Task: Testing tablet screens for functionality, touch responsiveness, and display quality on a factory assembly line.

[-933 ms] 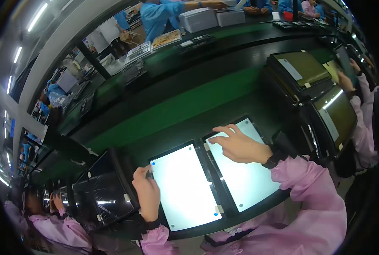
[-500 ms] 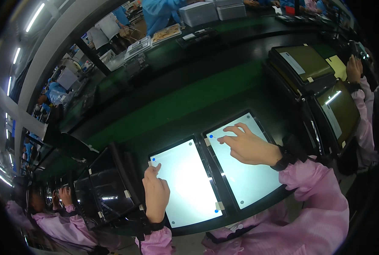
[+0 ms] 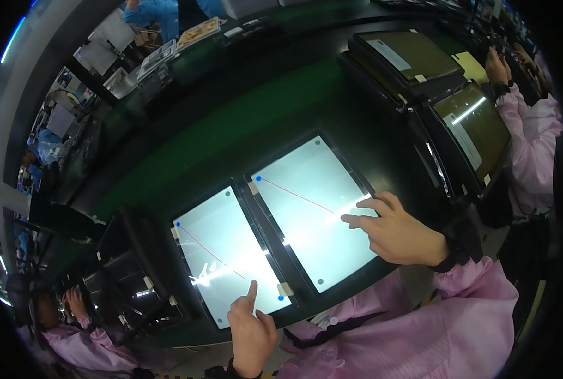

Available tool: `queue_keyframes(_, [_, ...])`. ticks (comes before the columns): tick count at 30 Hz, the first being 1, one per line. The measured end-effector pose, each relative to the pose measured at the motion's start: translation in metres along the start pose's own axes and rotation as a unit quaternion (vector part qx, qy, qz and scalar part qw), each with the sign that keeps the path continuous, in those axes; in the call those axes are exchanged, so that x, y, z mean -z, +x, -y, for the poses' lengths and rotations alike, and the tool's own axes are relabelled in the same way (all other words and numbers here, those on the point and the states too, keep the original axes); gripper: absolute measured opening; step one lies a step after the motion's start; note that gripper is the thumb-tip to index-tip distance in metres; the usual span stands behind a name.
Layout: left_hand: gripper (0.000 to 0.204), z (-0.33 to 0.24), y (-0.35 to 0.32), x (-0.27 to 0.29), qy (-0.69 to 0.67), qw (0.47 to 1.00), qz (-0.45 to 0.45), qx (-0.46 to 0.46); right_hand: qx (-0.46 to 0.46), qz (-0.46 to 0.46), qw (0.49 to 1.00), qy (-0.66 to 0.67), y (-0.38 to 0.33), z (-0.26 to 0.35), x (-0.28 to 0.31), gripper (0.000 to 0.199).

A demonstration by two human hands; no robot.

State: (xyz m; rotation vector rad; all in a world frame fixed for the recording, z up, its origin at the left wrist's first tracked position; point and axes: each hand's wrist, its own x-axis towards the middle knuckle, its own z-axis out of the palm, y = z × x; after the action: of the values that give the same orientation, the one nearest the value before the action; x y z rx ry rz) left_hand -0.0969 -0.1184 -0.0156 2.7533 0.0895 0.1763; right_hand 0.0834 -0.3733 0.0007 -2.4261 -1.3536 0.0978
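Observation:
Two tablet-like touch screens lie side by side in front of me, lit white with dots near their corners. On the left screen, a thin red line slopes from a blue dot down toward the raised index finger of my left hand. That hand holds nothing; its other fingers are loosely bent. A similar red line crosses the right screen and ends close to the fingertips of my right hand. My right fingers are apart over this screen's right side, and nothing is in them.
Stacked dark panels with tape tabs stand at the far right, beside another tilted panel. More black panels lean at the left. Co-workers in pink sit on both sides. A yellow pad lies near the right worker's hands.
Both hands have slid down and to the right across the screens, and a red line now trails from each upper-left blue dot. The view has shifted to the right.

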Motion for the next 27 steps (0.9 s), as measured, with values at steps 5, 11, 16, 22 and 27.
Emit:
queue_keyframes(5, [0.061, -0.016, -0.012, -0.012, -0.046, 0.999, 0.010, 0.017, -0.064, 0.038, 0.997, 0.011, -0.034, 0.001, 0.003, 0.048])
queue_keyframes(11, [0.058, -0.035, -0.019, -0.006, -0.055, 0.996, 0.044, 0.050, -0.063, 0.046, 0.997, 0.012, -0.055, 0.002, 0.007, 0.054])
queue_keyframes(16, [0.043, -0.037, -0.018, -0.009, -0.052, 0.995, 0.058, 0.060, -0.061, 0.036, 0.997, -0.018, -0.073, 0.001, 0.009, 0.054])
queue_keyframes(22, [0.045, -0.042, -0.020, -0.008, -0.025, 0.996, 0.059, 0.066, -0.037, 0.025, 0.999, -0.019, -0.071, 0.002, 0.011, 0.048])
queue_keyframes(27, [0.045, -0.021, -0.021, -0.001, 0.047, 0.998, -0.040, 0.032, -0.015, -0.072, 0.997, 0.032, -0.042, -0.004, 0.015, 0.044])
